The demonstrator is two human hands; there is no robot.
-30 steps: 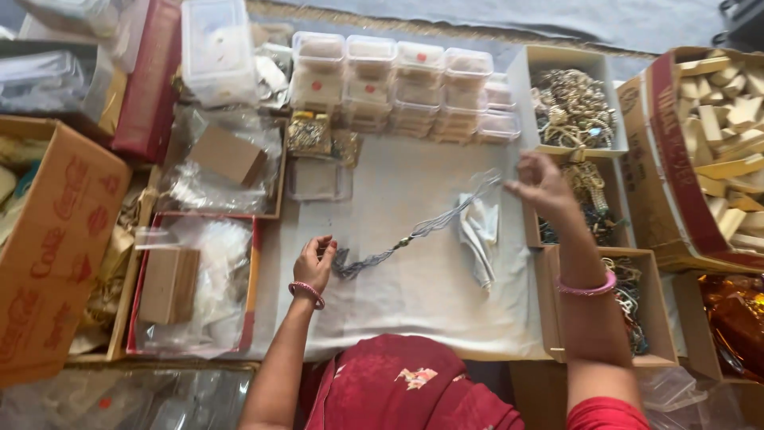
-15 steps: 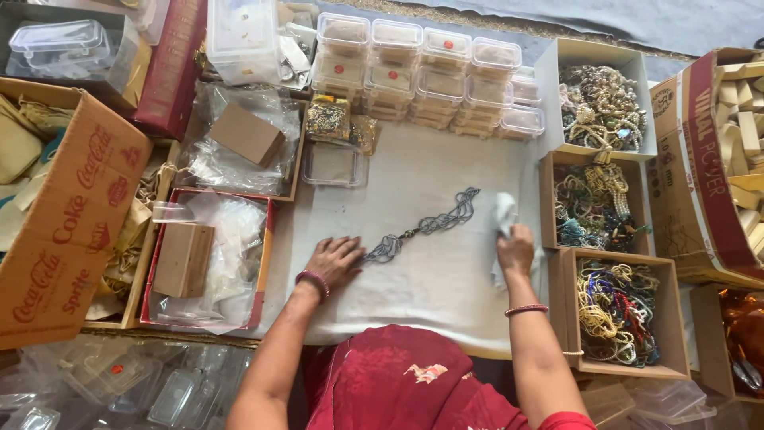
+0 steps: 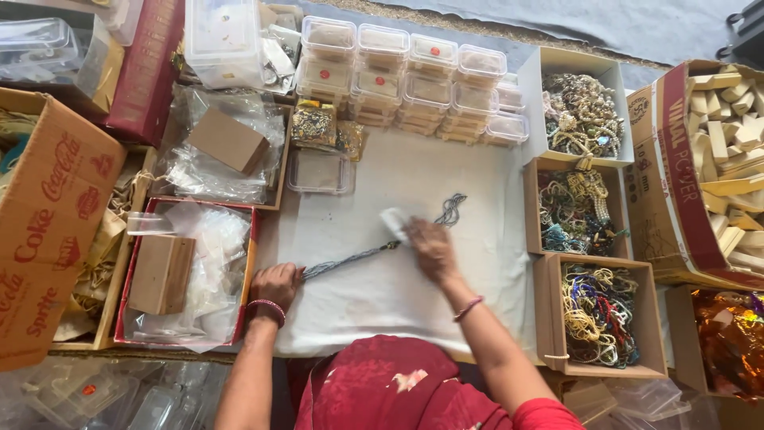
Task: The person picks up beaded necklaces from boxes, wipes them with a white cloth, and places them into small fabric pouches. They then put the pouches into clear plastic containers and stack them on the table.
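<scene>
Head view, looking straight down: a grey beaded necklace (image 3: 374, 243) lies stretched on the white cloth-covered surface (image 3: 477, 199), its long axis running diagonally from lower left to upper right. Its lower-left end meets the left hand (image 3: 276, 285), whose fingers are curled closed over the strands and pin them to the cloth. About midway along, the right hand (image 3: 430, 247) is closed on a small white cloth (image 3: 393, 221) pressed against the strands; from there a free length continues up and to the right, ending in a loose coil. That coiled end therefore lies beyond the right hand, up and to the right, and the right hand is the nearer of the two to it; the left hand is well apart from it, at the opposite end of the axis.

Outward from the necklace: three open cardboard boxes of mixed beaded jewellery (image 3: 595, 306) stand in a column along the right edge of the surface. Stacked clear plastic containers (image 3: 402, 76) line the far edge. A red-rimmed tray (image 3: 251, 263) holding plastic bags and a small brown box sits just left of the left hand.
</scene>
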